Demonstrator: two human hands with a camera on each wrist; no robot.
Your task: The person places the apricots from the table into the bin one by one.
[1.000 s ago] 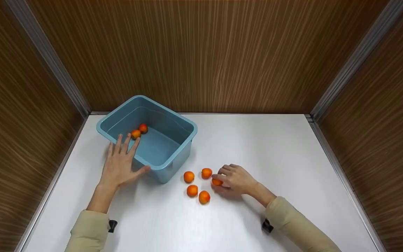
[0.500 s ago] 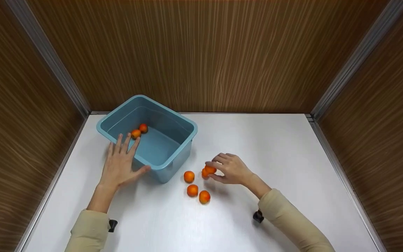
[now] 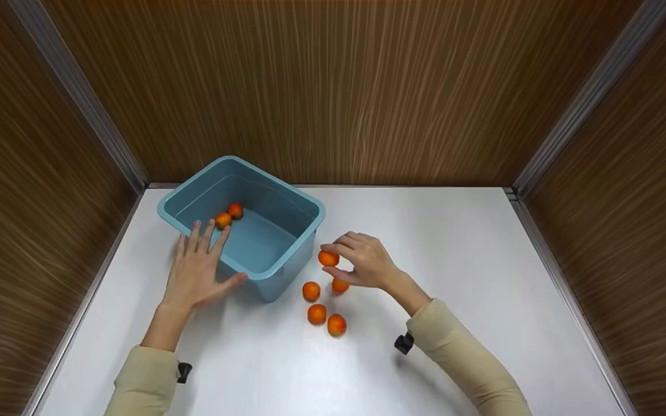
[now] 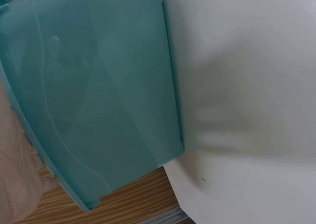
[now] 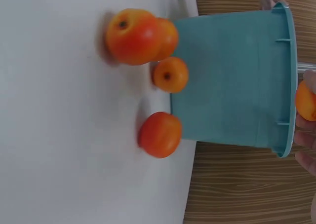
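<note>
My right hand (image 3: 362, 263) pinches a small orange fruit (image 3: 328, 258) in its fingertips, lifted off the white table just right of the blue tub (image 3: 308, 205); in the right wrist view that fruit (image 5: 306, 101) shows at the edge beside the tub's rim (image 5: 286, 76). My left hand (image 3: 197, 271) lies flat and open against the tub's near-left wall, thumb along the front corner. The left wrist view is filled by the tub's wall (image 4: 98, 100). Two fruits (image 3: 228, 215) lie inside the tub. Several more fruits (image 3: 324, 303) lie on the table below my right hand.
The white table (image 3: 454, 248) is boxed in by wood-grain walls (image 3: 333, 86) at the back and on both sides. The tub stands at the back left. The loose fruits cluster at the table's middle, in front of the tub's near corner.
My right hand has lifted one fruit out of the cluster and carried it up and left toward the tub. The left hand and tub have stayed put.
</note>
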